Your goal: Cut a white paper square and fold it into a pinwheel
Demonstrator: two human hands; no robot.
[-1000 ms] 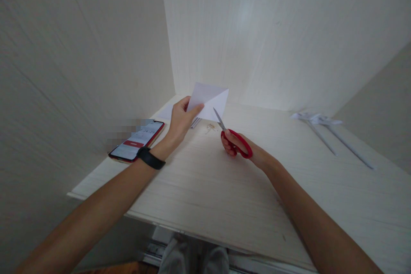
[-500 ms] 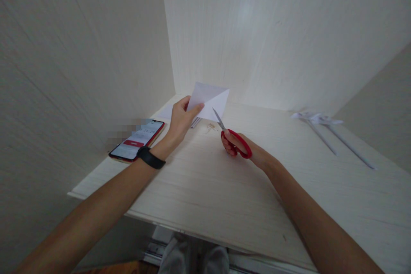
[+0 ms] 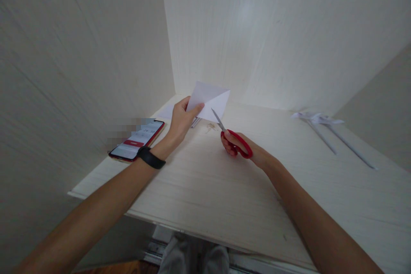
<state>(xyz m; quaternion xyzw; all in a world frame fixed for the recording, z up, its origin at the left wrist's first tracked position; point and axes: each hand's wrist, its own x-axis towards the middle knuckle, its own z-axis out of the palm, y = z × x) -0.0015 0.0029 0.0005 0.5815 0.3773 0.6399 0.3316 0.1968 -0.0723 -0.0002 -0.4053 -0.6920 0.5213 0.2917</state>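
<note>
Pale wood-grain tabletop (image 3: pixel 205 188). Folded white paper sheet (image 3: pixel 210 100), pinched aloft in left hand (image 3: pixel 181 120). Red-handled scissors (image 3: pixel 233 139), gripped by right hand (image 3: pixel 239 145); blade tips since a second ago crept to the paper's lower edge—cut apparently beginning.

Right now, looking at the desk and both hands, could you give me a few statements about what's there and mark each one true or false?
1. The left hand holds a folded white paper up off the desk. True.
2. The right hand holds blue-handled scissors. False: the scissors have red handles.
3. A smartphone lies left of the left hand, screen lit. True.
4. The wristband is on the right wrist. False: it is on the left wrist.
5. Rolled paper sticks lie at the desk's far right. True.
</note>
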